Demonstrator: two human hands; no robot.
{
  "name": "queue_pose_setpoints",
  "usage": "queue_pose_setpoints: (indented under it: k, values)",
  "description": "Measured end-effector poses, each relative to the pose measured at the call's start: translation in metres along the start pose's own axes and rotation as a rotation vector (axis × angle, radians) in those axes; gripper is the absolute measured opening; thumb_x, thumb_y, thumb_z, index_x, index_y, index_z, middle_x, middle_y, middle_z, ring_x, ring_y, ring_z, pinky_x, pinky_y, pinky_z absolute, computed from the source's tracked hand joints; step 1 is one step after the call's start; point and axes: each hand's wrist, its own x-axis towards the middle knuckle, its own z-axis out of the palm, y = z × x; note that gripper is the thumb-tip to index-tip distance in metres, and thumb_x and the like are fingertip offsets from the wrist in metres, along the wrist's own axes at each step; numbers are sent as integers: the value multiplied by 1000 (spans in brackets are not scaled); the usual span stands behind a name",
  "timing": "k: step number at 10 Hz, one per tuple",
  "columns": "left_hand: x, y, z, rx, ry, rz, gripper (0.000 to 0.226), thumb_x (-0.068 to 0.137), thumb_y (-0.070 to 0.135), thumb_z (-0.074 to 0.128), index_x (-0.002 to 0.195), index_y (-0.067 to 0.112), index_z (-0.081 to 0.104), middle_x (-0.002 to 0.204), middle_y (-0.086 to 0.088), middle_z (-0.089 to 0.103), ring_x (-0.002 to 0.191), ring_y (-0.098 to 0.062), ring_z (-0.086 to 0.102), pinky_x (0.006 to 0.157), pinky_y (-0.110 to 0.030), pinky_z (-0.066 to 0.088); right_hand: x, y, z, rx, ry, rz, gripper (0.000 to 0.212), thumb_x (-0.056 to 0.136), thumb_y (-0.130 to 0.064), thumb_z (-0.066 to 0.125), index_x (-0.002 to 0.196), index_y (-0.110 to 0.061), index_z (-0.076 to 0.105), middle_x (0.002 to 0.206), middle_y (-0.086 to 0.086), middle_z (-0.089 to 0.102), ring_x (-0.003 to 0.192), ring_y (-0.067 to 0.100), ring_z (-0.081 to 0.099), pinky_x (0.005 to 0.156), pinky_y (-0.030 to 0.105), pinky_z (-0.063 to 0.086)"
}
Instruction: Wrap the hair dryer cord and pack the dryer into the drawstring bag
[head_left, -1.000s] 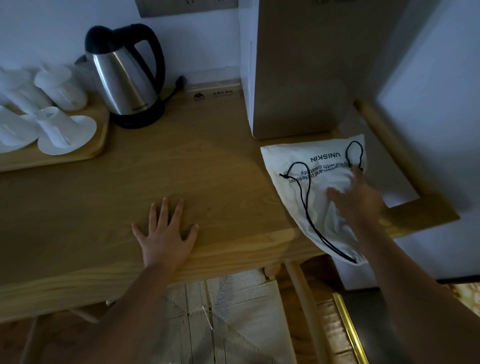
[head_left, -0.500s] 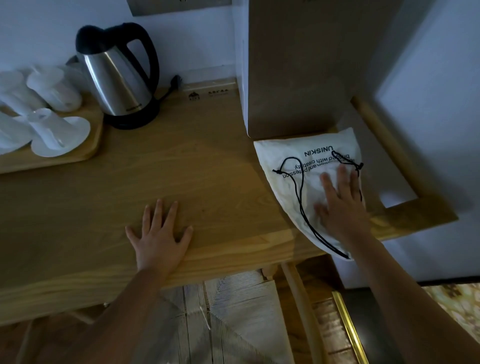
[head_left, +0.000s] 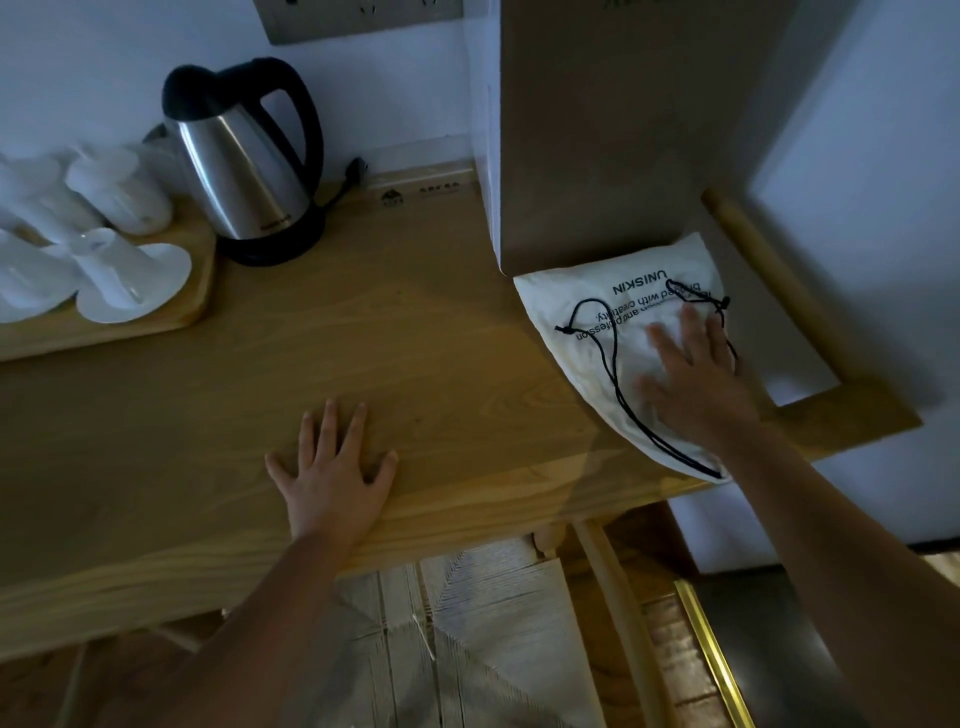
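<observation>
A white drawstring bag (head_left: 587, 322) with black cords and dark printed lettering lies on the right end of the wooden table (head_left: 363, 338), its near corner over the front edge. My right hand (head_left: 696, 379) lies flat on top of the bag, fingers spread, pressing on the cloth. My left hand (head_left: 332, 467) rests palm down on the bare wood near the front edge, fingers apart, holding nothing. No hair dryer shows; whether it is inside the bag cannot be told.
A steel kettle (head_left: 244, 171) with a black handle stands at the back on its base. Left of it a wooden tray (head_left: 197, 291) holds white cups and saucers. A tall brown panel (head_left: 597, 130) rises behind the bag. A woven chair seat (head_left: 467, 623) sits below the table.
My right hand has slid from gripping near the bag's far cord to lying flat on its middle. The bag shifted slightly toward the panel. My left hand stayed put.
</observation>
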Motion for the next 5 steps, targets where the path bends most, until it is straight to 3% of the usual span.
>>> queue_pose_setpoints:
  k: [1,2,3,4,5]
  values:
    - [-3,1,-4,0,-50,3,70,87,66,23,148,38,3,160,4,-5,146,-20,-9,110,-64,0,-17,-20,-10,0,88,17,67,80,-54,30,139,-21,32,151,17,24,139,38,19,103,65,25]
    - [1,-3,-16,5,-189,28,72,87,68,21,148,38,-3,159,4,-12,145,-21,-13,110,-65,1,-36,-50,-20,17,55,38,58,86,-49,35,137,-19,35,148,16,31,138,34,22,107,58,20]
    - [0,-12,-40,-16,-334,57,71,89,63,29,149,35,3,160,2,-2,146,-23,-1,111,-62,10,-59,-91,-30,81,19,-9,48,87,-40,46,129,-17,45,139,13,43,132,31,32,108,51,24]
    - [-14,-25,-75,-71,-332,22,62,91,50,41,144,21,30,149,-10,34,135,-29,32,106,-51,31,-81,-136,-49,95,-15,-93,38,85,-37,45,116,-17,56,114,9,60,108,29,53,94,44,38]
    - [-42,-39,-101,7,-322,73,44,91,41,45,131,23,49,127,-9,57,115,-29,53,83,-39,48,-103,-168,-61,50,-51,-138,32,85,-32,43,107,-14,58,97,7,62,88,27,58,77,36,39]
